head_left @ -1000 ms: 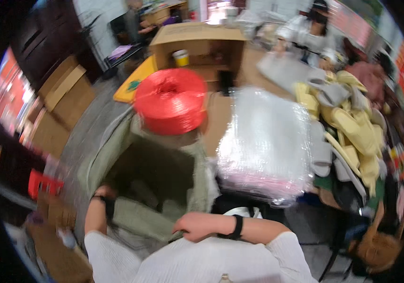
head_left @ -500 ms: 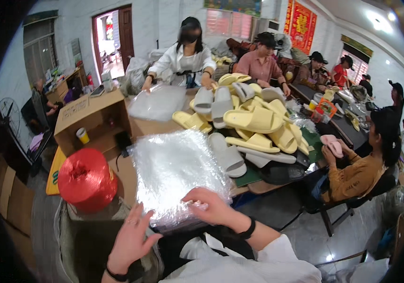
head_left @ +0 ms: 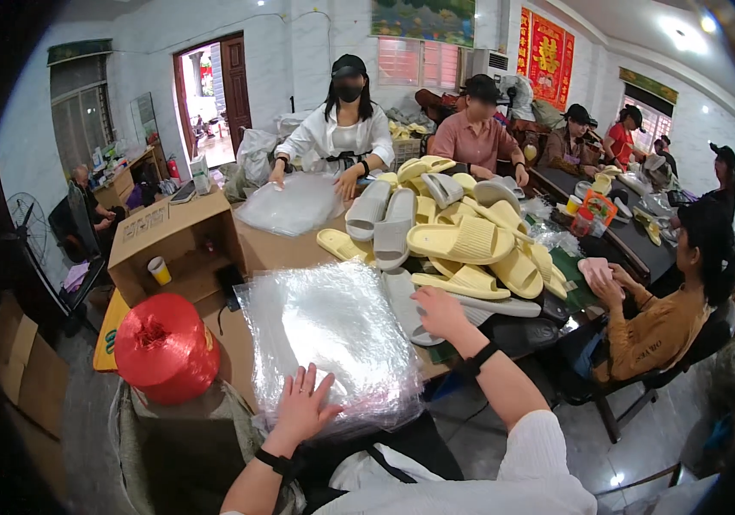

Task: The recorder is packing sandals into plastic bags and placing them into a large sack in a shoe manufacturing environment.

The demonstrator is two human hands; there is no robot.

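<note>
Since half a second ago our right hand [head_left: 439, 312] has left the stack of clear plastic bags [head_left: 329, 339] and reached right to a grey slipper [head_left: 403, 302] at the frame's centre, fingers curled loosely over it; we cannot tell whether it grips. Our left hand [head_left: 303, 406] lies flat and spread wide on the stack's near edge, low centre, holding nothing. A red twine spool [head_left: 166, 348] stands at lower left, and yellow slippers [head_left: 469, 243] are piled right of centre on the table [head_left: 273, 249].
</note>
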